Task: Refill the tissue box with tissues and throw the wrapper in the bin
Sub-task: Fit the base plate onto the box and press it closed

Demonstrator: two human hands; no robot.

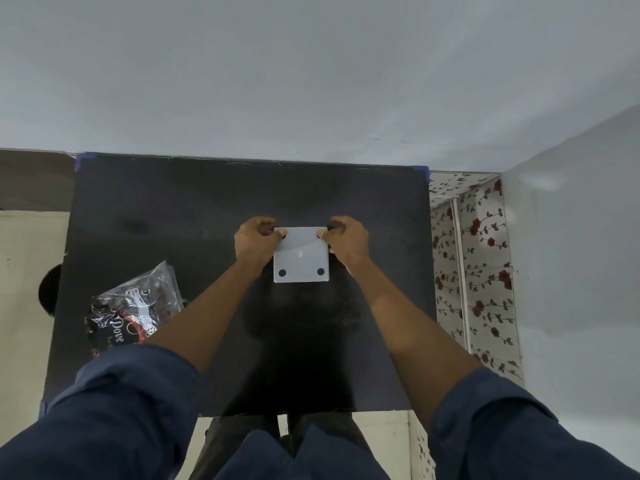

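presently a flat white tissue box (300,255), its underside with two dark round feet showing, is gripped at its far corners: the left hand (256,241) is closed on one corner, the right hand (346,240) on the other, both over the black counter (138,209). a crinkled tissue wrapper (133,306) is seen well to the left of the left hand. judged from this, the base could jam or spring off if the corners are pulled unevenly, and the wrapper could be forgotten.
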